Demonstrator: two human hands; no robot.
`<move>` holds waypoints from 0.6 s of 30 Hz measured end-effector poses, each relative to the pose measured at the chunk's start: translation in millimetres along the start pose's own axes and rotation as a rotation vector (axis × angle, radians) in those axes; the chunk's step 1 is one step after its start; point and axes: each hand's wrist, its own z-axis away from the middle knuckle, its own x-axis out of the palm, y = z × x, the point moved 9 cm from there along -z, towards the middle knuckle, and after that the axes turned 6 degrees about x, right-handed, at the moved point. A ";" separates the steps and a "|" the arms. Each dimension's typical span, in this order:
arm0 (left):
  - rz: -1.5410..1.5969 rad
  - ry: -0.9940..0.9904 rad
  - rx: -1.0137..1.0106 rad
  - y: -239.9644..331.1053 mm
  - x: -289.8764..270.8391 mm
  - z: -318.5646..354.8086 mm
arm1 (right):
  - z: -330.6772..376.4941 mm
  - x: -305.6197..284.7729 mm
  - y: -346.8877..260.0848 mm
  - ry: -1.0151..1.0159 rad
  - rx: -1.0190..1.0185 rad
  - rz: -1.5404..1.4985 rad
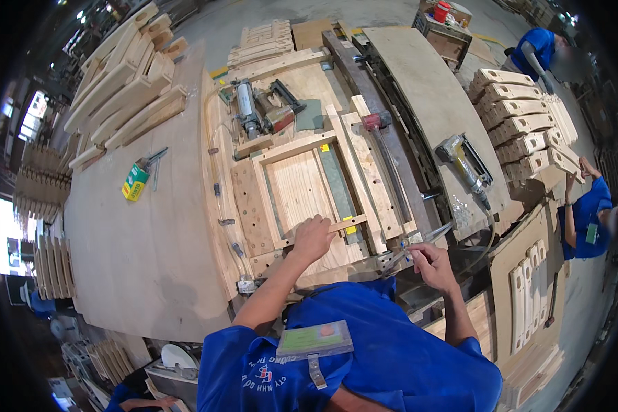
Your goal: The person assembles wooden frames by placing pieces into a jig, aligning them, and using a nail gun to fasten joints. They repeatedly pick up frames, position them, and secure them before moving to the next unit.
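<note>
A light wooden frame (257,185) lies in the jig on the workbench in front of me, around a pale wood panel (295,185). My left hand (312,239) is closed over the frame's near rail (348,224), fingers curled round it. To the right, my right hand (430,266) is closed at a small blue-and-metal fitting (408,251) by the jig's near right corner; its fingertips pinch there, and the exact part is too small to make out. A long wooden bar (356,182) runs along the frame's right side, and yellow tags (351,224) show beside it.
Nail guns (246,108) lie behind the frame, another nail gun (464,165) on the right board. A red-headed mallet (376,122) rests by the jig. Left are a green-yellow box (135,181) and stacked wooden parts (127,79). Co-workers (587,216) stand at right beside slat stacks (522,120).
</note>
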 end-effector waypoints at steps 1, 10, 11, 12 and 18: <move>-0.020 -0.004 0.012 0.1 -0.8 -4.6 | -2.4 -2.7 1.7 0.037 0.016 -0.043; 0.056 -0.163 0.058 -6.4 10.1 -15.7 | -2.8 -8.3 -33.0 0.183 -0.147 0.278; 0.077 -0.205 0.065 -6.3 10.2 -18.5 | -3.2 -10.1 -35.0 0.205 -0.148 0.240; 0.093 -0.248 0.079 -4.9 10.2 -20.7 | -3.5 -11.5 -37.1 0.226 -0.150 0.200; 0.129 -0.196 0.151 28.9 -51.6 -33.7 | -12.4 -32.9 -51.9 0.315 -0.163 0.008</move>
